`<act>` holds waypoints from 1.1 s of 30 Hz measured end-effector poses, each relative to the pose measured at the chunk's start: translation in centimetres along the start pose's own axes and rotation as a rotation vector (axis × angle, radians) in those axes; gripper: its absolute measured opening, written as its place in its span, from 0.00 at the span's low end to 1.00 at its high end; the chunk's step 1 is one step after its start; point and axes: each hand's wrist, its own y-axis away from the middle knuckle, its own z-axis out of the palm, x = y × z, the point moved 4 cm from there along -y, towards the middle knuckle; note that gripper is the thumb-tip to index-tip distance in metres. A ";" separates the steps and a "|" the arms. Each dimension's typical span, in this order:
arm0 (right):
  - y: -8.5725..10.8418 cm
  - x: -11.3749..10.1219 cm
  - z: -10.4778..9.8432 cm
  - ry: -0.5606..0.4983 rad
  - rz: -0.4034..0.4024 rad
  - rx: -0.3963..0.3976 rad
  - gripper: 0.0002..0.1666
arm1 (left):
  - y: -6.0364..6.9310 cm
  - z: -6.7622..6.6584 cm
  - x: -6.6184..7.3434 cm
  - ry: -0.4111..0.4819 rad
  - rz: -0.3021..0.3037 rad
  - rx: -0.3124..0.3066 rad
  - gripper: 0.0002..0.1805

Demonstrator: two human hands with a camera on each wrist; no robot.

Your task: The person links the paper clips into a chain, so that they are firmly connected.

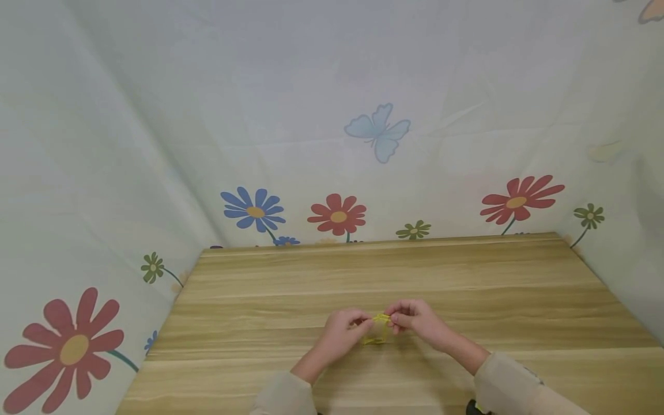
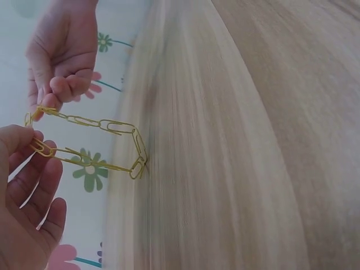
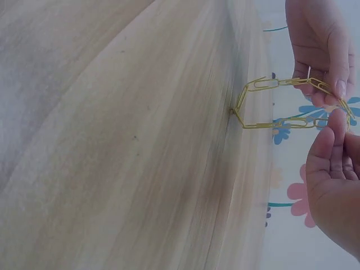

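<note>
A chain of several yellow paper clips (image 1: 374, 341) hangs in a loop between the two hands, low over the middle of the table. My left hand (image 1: 339, 334) pinches it at the upper left between thumb and fingers. Close by on the other side, my right hand (image 1: 424, 324) pinches the chain's upper right part. In the left wrist view the paper clip chain (image 2: 139, 146) droops away from the fingertips, and its lowest clips reach the tabletop or hang just over it. Fingertips partly cover the clips at the top, so whether the ends are joined there is unclear.
Under the hands lies a wood-grain table (image 1: 249, 300). A pale cloth (image 1: 290, 115) printed with flowers and a butterfly stands behind it and along its sides. A small black object (image 1: 472, 407) shows at the bottom edge, by the right sleeve (image 1: 505, 383).
</note>
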 end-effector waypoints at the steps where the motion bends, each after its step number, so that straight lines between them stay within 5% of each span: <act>1: 0.0 0.0 0.0 -0.022 0.005 0.000 0.16 | 0.0 0.0 0.0 -0.001 0.003 0.002 0.12; 15: -0.4 0.6 0.2 -0.238 0.058 -0.020 0.13 | 0.1 0.0 0.9 -0.052 0.048 0.023 0.11; 33: -0.6 0.8 0.3 -0.299 0.078 -0.068 0.11 | 0.0 -0.1 1.2 -0.170 0.100 0.066 0.08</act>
